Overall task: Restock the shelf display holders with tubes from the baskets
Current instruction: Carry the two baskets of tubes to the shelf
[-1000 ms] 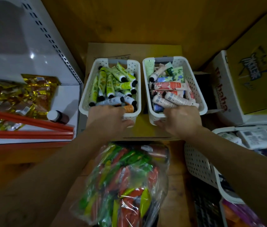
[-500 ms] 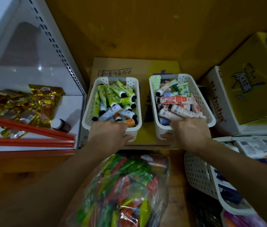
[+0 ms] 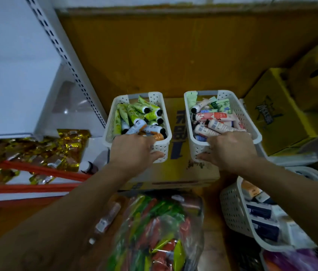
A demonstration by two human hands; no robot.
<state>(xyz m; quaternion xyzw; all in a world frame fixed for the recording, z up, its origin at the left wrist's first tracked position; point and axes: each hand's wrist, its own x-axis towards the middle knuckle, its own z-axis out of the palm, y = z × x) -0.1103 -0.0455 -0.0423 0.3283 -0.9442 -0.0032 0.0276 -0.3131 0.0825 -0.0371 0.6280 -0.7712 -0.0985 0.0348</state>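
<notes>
At far left a white shelf (image 3: pixel 17 75) carries gold packets (image 3: pixel 37 149); no display holders can be made out on it. Just beside it, the left basket (image 3: pixel 109 126) sits on a cardboard box (image 3: pixel 177 169), heaped with green tubes (image 3: pixel 134 114) lying loose across one another. The left hand (image 3: pixel 134 151) grips its near end wall, fingers hooked over the rim and thumb pressed on the outside. The right basket (image 3: pixel 240 110), on the same box and a little apart, holds pink and white tubes (image 3: pixel 212 117), and the right hand (image 3: pixel 230 151) grips its near wall the same way. The perforated plastic looks thin and likely flexes, so a one-ended grip on a full load may let the far end sag; keeping each basket level should stop the smooth tubes sliding out. The tubes themselves seem light and soft-bodied, best pinched at the firm capped end rather than squeezed mid-body.
</notes>
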